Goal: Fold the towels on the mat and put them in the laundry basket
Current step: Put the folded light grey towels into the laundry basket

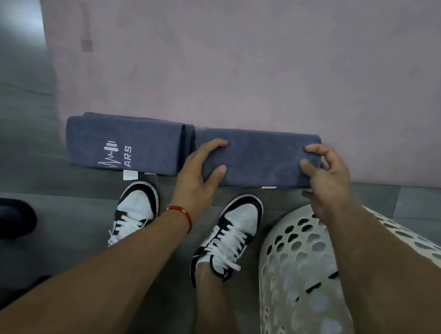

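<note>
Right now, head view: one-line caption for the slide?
Both hands, left hand and right hand, grip a folded blue towel at the mat edge, beside another folded towel and white laundry basket.

Laundry basket interior (under the right forearm) hidden, edge-cropped.

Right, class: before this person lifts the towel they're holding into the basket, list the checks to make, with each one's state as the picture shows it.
1. Held towel folded flat: ok.
2. Left hand has a grip on its left end: ok.
3. Right hand pinches its right end: ok.
4. Basket close by on the right: ok.
5. Room inside basket: cannot tell, the right arm hides it.
6. Logo towel folded, lying apart on the mat: ok.
</note>
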Demonstrator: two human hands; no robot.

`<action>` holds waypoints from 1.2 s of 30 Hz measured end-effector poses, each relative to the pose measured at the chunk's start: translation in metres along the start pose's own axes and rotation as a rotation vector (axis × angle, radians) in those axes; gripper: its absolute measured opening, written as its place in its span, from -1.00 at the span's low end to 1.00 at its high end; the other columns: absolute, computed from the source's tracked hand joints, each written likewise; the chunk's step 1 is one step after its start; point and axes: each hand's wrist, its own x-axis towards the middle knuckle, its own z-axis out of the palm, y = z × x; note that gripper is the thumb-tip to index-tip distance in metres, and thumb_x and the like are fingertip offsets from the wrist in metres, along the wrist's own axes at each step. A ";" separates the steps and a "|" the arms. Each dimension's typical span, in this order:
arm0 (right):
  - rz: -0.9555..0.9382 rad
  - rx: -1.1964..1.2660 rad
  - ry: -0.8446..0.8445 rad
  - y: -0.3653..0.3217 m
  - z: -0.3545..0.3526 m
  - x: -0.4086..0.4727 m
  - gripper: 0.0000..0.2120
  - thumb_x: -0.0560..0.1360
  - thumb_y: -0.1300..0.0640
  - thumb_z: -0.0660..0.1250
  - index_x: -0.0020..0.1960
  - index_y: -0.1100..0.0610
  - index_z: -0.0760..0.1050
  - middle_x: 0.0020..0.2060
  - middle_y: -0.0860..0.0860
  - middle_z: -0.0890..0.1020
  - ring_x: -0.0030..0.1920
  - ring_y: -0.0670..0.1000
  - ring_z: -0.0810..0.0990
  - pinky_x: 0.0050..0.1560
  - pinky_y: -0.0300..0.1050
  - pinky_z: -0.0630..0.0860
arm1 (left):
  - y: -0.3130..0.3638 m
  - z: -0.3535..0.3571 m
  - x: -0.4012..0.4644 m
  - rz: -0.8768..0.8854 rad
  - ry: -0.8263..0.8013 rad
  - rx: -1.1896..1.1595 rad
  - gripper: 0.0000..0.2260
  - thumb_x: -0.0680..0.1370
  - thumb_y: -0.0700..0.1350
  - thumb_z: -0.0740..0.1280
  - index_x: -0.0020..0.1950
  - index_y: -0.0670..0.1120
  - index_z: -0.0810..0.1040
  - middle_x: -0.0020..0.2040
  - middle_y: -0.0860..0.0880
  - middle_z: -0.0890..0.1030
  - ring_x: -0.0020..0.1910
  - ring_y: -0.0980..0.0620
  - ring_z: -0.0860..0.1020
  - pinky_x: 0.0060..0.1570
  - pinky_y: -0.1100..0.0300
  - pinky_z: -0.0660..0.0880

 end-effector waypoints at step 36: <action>0.092 0.209 -0.129 0.001 -0.008 0.013 -0.82 0.48 0.24 0.49 0.00 -0.01 0.65 -0.07 -0.07 0.73 -0.12 -0.04 0.72 -0.26 -0.10 0.61 | -0.026 -0.011 0.036 -0.104 -0.199 -0.450 -0.61 0.55 -0.16 0.43 0.34 0.11 0.53 0.39 0.08 0.50 0.35 0.07 0.50 0.42 0.02 0.40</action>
